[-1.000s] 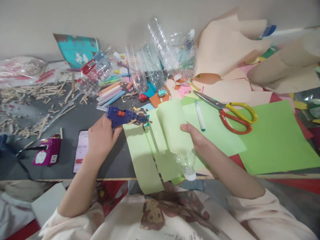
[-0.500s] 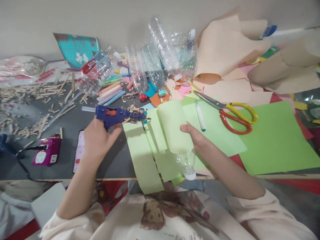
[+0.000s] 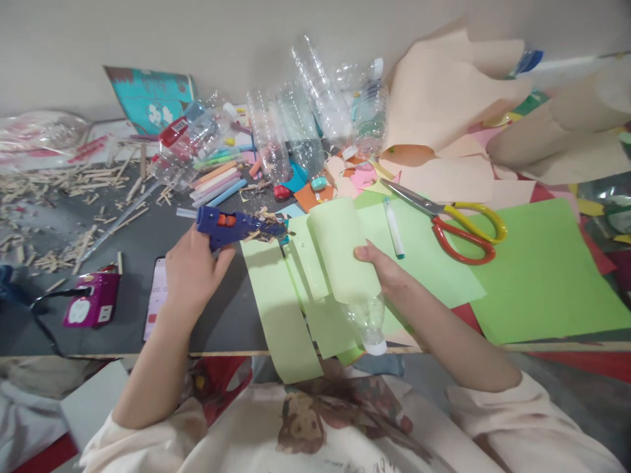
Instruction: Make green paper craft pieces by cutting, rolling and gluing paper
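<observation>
My left hand (image 3: 194, 269) is wrapped round a blue glue gun (image 3: 227, 226), whose barrel is crusted with wood bits. Its nozzle points right, at the edge of a pale green paper strip (image 3: 313, 263). My right hand (image 3: 387, 266) grips a plastic bottle (image 3: 367, 318) lying with its white cap towards me. Pale green paper (image 3: 345, 253) is wrapped round the bottle's body, and my thumb presses on it. The strip's free end runs left of the bottle. Below lies another pale green sheet (image 3: 279, 309), hanging over the table edge.
Scissors (image 3: 444, 220) with red and yellow handles and a marker (image 3: 394, 228) lie to the right on green sheets. Several clear bottles (image 3: 300, 125) stand behind. Wood sticks (image 3: 79, 190), a phone (image 3: 156, 299) and a purple plug adapter (image 3: 93, 299) are at left.
The glue gun has shifted slightly right in my left hand, and a thumb or finger has drawn in closer to it. My right hand and the bottle have hardly moved.
</observation>
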`<state>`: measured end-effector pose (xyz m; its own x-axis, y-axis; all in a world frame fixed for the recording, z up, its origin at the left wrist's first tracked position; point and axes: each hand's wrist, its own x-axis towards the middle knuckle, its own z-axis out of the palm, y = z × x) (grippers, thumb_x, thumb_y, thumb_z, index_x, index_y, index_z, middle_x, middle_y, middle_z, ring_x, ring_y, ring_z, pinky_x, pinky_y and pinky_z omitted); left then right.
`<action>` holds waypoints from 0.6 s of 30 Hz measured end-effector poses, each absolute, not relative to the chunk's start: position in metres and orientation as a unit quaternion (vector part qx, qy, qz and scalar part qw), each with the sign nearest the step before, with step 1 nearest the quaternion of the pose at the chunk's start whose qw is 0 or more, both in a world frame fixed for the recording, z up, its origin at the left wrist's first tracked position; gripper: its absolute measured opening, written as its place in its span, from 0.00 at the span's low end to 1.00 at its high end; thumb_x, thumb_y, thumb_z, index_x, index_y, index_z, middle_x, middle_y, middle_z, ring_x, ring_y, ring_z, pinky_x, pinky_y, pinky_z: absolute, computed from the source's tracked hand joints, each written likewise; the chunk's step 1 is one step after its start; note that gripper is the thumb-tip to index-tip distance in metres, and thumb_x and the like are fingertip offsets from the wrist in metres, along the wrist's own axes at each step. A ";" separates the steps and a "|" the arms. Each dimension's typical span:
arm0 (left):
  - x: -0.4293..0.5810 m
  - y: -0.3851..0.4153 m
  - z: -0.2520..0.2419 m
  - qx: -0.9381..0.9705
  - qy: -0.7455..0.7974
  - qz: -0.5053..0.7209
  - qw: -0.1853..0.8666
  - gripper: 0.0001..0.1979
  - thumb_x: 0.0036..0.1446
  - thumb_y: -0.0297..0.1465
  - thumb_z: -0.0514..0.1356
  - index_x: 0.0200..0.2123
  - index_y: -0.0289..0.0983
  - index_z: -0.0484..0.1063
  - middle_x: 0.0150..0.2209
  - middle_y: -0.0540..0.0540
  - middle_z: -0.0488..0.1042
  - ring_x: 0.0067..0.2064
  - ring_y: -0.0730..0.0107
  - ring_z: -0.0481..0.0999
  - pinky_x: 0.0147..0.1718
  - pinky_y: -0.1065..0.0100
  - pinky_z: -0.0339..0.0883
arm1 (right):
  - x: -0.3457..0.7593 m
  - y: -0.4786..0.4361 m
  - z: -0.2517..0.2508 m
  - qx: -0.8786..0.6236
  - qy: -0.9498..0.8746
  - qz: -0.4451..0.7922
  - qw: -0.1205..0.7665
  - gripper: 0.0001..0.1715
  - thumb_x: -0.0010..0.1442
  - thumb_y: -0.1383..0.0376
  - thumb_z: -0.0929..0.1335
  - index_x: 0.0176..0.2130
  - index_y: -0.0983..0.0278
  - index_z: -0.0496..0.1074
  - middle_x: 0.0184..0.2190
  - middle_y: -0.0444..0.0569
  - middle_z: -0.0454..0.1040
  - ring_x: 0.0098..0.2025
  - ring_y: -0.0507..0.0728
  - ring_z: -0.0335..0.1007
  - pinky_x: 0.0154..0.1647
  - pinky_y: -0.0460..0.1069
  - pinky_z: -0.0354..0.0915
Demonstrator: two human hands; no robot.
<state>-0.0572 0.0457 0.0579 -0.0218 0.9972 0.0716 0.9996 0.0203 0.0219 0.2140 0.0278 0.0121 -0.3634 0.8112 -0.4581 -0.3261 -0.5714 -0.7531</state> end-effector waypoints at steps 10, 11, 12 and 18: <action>-0.051 0.051 0.063 -0.649 -0.760 -0.012 0.020 0.20 0.52 0.36 0.49 0.46 0.32 0.62 0.42 0.33 0.75 0.47 0.44 0.76 0.39 0.58 0.66 | 0.215 0.028 0.009 -0.400 -0.291 0.792 0.359 0.21 0.41 0.56 0.70 0.36 0.63 0.73 0.34 0.52 0.80 0.35 0.61 0.77 0.33 0.52 0.72; -0.050 0.051 0.064 -0.641 -0.767 -0.011 0.021 0.20 0.52 0.37 0.50 0.46 0.32 0.62 0.42 0.33 0.75 0.47 0.43 0.76 0.39 0.58 0.67 | 0.215 0.027 0.010 -0.398 -0.292 0.793 0.358 0.21 0.41 0.56 0.70 0.36 0.63 0.74 0.34 0.52 0.81 0.35 0.61 0.77 0.32 0.51 0.71; -0.050 0.050 0.066 -0.629 -0.777 -0.009 0.022 0.20 0.52 0.39 0.50 0.46 0.33 0.63 0.41 0.34 0.75 0.46 0.43 0.76 0.39 0.57 0.67 | 0.215 0.026 0.011 -0.395 -0.294 0.794 0.357 0.21 0.40 0.56 0.70 0.35 0.63 0.74 0.33 0.51 0.81 0.35 0.61 0.77 0.32 0.51 0.71; -0.104 0.058 0.081 -0.528 -0.847 -0.020 0.063 0.29 0.47 0.43 0.55 0.50 0.33 0.61 0.43 0.34 0.75 0.44 0.42 0.76 0.40 0.53 0.69 | 0.216 0.021 0.015 -0.406 -0.297 0.784 0.364 0.20 0.42 0.56 0.68 0.36 0.61 0.75 0.32 0.49 0.81 0.34 0.61 0.77 0.31 0.51 0.71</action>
